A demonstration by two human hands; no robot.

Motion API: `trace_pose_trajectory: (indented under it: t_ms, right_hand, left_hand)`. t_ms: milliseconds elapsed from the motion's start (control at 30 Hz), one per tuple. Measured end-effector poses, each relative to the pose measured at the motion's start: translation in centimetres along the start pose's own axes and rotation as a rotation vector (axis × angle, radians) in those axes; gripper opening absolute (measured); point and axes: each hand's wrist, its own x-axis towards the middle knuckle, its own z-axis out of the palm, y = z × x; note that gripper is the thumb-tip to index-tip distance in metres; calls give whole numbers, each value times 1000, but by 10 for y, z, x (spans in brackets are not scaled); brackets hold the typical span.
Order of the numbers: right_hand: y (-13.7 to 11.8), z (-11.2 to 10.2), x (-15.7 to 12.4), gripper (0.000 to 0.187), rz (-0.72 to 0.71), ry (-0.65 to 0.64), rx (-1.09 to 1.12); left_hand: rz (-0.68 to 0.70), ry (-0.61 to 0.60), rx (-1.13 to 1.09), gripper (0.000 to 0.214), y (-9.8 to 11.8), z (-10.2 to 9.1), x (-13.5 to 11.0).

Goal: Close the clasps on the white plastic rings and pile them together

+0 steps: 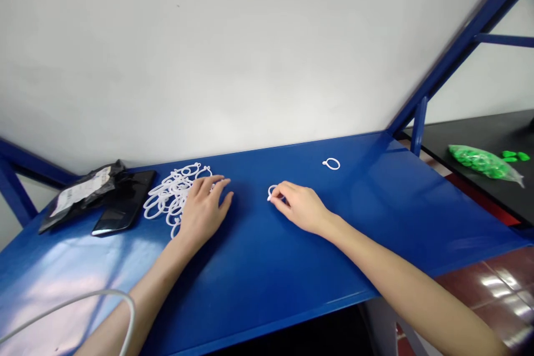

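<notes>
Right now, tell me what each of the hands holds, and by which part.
The right hand pinches a small white ring at its near edge on the blue table. The left hand holds nothing; it rests flat on the pile of white rings.

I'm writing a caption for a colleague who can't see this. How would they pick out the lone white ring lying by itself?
Start at the blue table against the white wall. Beyond the right hand, toward the far edge, lies a single white ring. Unlike the tangled pile of rings under the left hand, nothing touches it.
</notes>
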Motion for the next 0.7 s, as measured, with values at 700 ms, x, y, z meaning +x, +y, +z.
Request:
trace_pose_trajectory:
  t_ms: [700]
  right_hand:
    - [23, -20, 5, 24, 191, 27, -50]
  left_hand:
    - [240, -29, -248, 12, 36, -17, -3]
